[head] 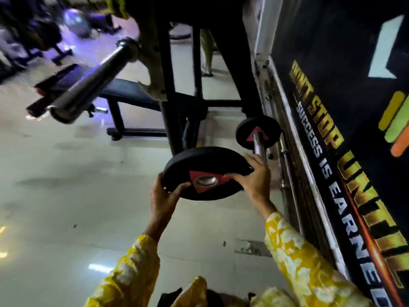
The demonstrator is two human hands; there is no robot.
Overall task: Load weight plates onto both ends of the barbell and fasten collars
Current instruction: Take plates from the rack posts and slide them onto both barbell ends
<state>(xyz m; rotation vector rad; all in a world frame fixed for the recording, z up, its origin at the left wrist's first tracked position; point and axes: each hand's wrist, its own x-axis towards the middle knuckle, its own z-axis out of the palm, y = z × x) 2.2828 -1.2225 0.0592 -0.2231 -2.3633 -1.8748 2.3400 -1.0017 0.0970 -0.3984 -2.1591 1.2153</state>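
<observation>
Steel barbell sleeve (88,83) juts bare from the rack upright (166,63) at upper left. Its long axis runs down and left, and its open end faces the viewer's side of the floor. No plate or collar sits on it.

Below and to the right, clear of the sleeve, a black rubber-coated weight plate (199,160) with a red triangle and a steel-lined bore is held in the air, its face tilted up and its bore axis aimed roughly at the camera. It looks dense, rigid and fairly grippy, so opposite rim edges are the best hold.

The right hand (254,178) wraps its far edge, thumb lying across the face. The left hand (163,198) curls under the near rim, thumb on top.

A second plate (245,127) rests on a storage peg (257,149) by the wall.
</observation>
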